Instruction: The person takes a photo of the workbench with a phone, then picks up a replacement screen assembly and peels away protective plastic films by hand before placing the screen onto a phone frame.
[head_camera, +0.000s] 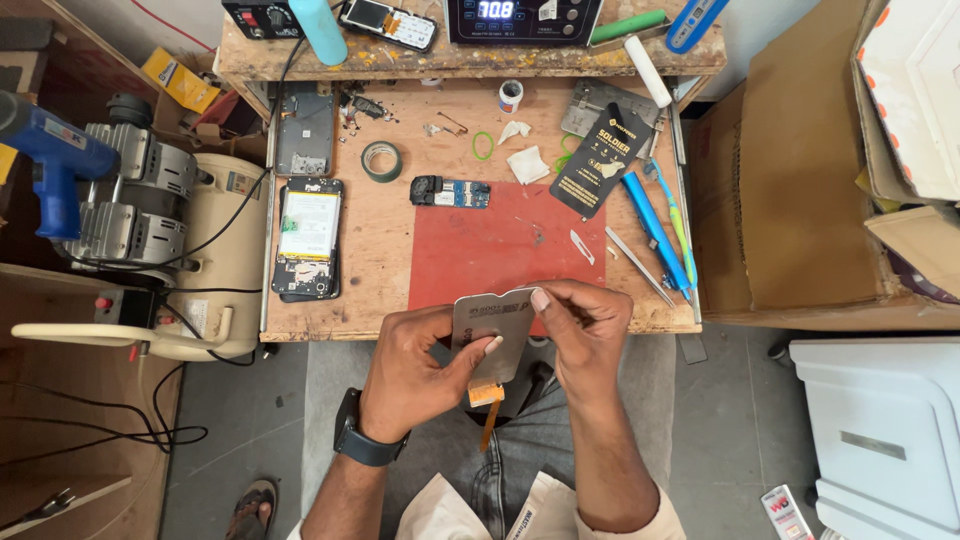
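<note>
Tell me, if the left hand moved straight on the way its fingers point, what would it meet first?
The left hand points right, across the grey phone screen panel it holds, so it would probably meet the right hand first, which grips the same panel; depth is unclear.

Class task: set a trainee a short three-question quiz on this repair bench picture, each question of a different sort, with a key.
1. True or false: both hands hold the grey phone screen panel above the bench edge.
2. Which lies on the red mat? A) green tape roll B) small white blade C) blue tweezers
3. What hangs below the panel?

Key:
1. True: left hand and right hand both grip it.
2. B: the small white blade.
3. An orange flex cable.
</note>
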